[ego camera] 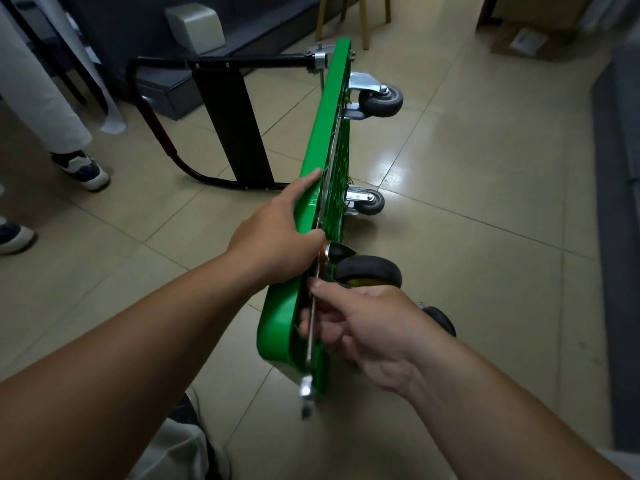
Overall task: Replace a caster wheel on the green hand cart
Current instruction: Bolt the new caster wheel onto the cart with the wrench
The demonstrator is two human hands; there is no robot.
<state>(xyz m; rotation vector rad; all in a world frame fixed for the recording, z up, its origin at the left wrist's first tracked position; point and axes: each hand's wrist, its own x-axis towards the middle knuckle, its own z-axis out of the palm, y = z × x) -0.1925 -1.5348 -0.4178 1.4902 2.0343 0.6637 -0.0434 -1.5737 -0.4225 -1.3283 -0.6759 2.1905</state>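
The green hand cart [311, 161] stands on its side edge on the tiled floor, its underside facing right. My left hand [277, 233] grips the cart's upper edge near its middle. My right hand [360, 323] holds a long metal wrench [311, 344] against the underside, by a black caster wheel [369, 271] with a yellow hub. Two grey casters [381, 98] [370, 201] in silver brackets stick out farther along the deck. Another dark wheel [440, 318] shows behind my right wrist. The black folding handle [221, 64] extends left from the cart's far end.
A person in white trousers and sneakers [81, 168] stands at the left. Another shoe [14, 237] is at the left edge. Wooden chair legs [363, 19] and a cardboard box [526, 39] sit at the back. A dark mat [620, 202] runs along the right.
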